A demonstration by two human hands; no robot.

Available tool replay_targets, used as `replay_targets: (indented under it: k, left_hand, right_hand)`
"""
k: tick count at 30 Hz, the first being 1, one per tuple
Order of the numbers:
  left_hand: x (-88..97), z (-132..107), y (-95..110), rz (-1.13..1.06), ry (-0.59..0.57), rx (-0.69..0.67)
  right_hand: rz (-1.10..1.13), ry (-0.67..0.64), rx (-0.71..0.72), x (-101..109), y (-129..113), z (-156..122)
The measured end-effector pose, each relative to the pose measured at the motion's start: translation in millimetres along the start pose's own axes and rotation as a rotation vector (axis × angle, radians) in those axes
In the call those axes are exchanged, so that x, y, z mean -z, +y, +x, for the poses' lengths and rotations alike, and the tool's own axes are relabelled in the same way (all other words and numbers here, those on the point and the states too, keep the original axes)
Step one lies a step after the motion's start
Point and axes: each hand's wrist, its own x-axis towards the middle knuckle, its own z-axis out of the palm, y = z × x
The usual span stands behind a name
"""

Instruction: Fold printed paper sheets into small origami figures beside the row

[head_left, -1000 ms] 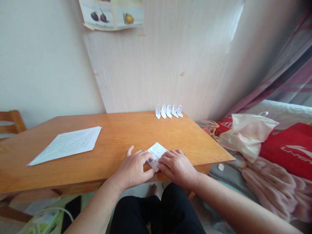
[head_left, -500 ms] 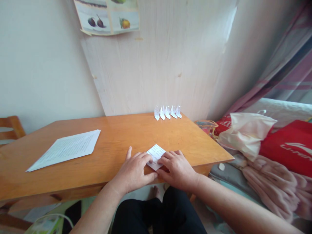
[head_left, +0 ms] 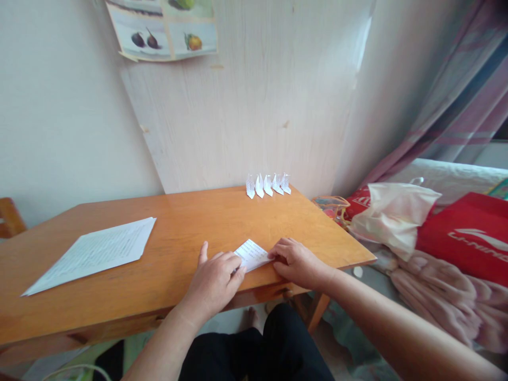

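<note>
The folded paper nearest you is white, crossed by rows of small dark print. Your desk is glossy orange-brown wood with a faint grain. The sheet to your left is white with fine grey lines of text, and the little folded pieces at the far edge are plain white. The board behind them is pale, washed wood grain. The poster shows dark purple, orange and green fruit on light panels. The bag is red with a white logo, the plastic bag cream, the blanket dusty pink, and the curtain is striped pink, grey and mauve. Your trousers are black.
</note>
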Motion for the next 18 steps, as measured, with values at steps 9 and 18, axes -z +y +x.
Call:
replay_targets:
  k: [9, 18]
  left_hand:
    - [-3.0, 4.9, -2.0, 0.011, -0.002, 0.02]
    - [-5.7, 5.5, -6.1, -0.022, -0.023, 0.048]
  right_hand:
    - [0.124, 0.026, -0.06, 6.2, 10.9, 1.0]
    - [0.018, -0.032, 0.018, 6.0, 10.2, 7.3]
